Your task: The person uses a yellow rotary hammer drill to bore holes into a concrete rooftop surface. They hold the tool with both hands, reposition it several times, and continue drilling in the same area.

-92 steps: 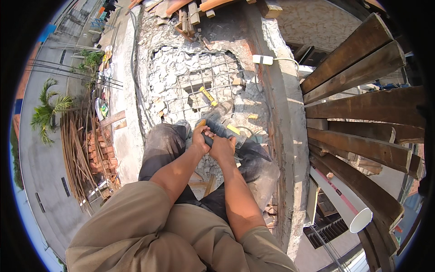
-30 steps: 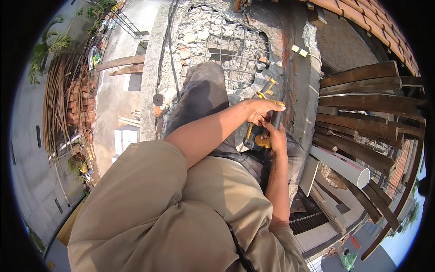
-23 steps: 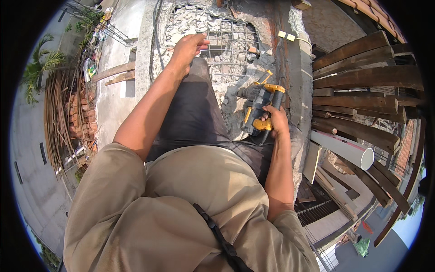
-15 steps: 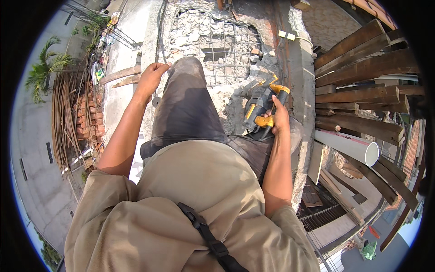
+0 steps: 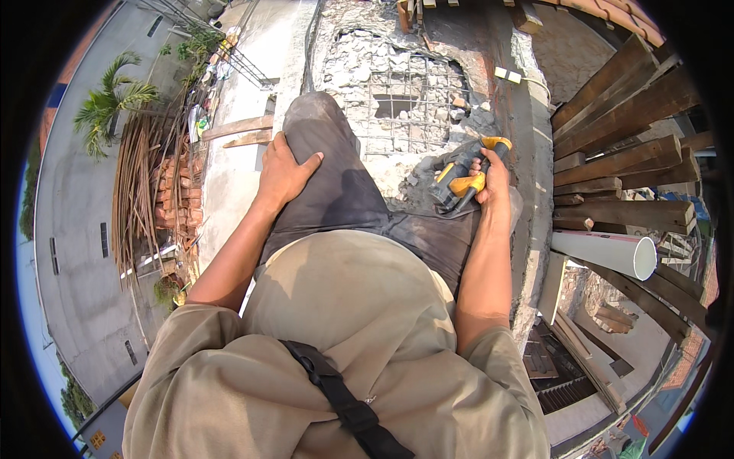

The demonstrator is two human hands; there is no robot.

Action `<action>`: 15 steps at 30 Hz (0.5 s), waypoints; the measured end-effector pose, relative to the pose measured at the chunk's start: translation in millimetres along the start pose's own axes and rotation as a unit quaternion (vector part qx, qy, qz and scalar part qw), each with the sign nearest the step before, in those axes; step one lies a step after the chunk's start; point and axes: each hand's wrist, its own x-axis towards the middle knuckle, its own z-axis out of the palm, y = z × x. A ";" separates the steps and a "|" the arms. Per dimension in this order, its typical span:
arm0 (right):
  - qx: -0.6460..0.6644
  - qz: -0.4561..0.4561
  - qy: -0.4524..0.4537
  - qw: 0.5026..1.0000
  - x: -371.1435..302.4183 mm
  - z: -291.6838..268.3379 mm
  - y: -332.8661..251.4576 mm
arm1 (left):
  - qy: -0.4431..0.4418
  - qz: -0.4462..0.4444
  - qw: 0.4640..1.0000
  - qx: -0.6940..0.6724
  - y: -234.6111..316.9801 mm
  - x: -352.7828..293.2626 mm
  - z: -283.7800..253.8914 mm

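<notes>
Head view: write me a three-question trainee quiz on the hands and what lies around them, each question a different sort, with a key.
1. Fill in the blank: The left hand rests on the dark ____.
2. True or false: The right hand is gripping the yellow-and-black power tool.
3. Multiple choice: On which side of the picture does the white pipe show?
A) Left
B) Right
C) Top middle

Key:
1. trouser leg
2. True
3. B
</notes>
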 end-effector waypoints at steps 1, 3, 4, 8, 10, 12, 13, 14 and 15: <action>-0.013 -0.007 0.011 1.000 0.0 4.0 -1.7 | 0.006 -0.008 1.000 0.000 -3.3 -1.7 -3.9; -0.033 -0.012 0.026 0.999 -1.6 13.3 -4.2 | 0.015 -0.021 1.000 0.000 -10.5 -4.1 -9.5; -0.040 -0.009 0.029 0.999 -1.8 18.1 -6.2 | 0.018 -0.027 0.999 -0.002 -14.0 -4.7 -10.5; -0.147 -0.021 0.054 0.987 10.0 32.6 -23.2 | 0.007 -0.057 0.998 -0.003 -25.9 -3.2 -2.9; -0.210 -0.017 0.045 0.976 25.9 40.5 -32.4 | -0.013 -0.073 0.997 -0.003 -30.8 6.3 2.3; -0.295 -0.003 0.056 0.954 45.8 52.4 -43.1 | -0.030 -0.090 0.995 -0.003 -33.5 24.2 6.7; -0.340 0.000 0.091 0.936 52.0 56.3 -46.1 | -0.034 -0.098 0.995 -0.002 -33.3 38.0 8.8; -0.354 -0.002 0.102 0.930 57.8 61.8 -45.2 | -0.042 -0.107 0.993 -0.001 -32.4 53.7 10.5; -0.378 -0.003 0.084 0.922 62.4 66.8 -48.4 | -0.024 -0.096 0.995 0.000 -30.9 71.7 11.4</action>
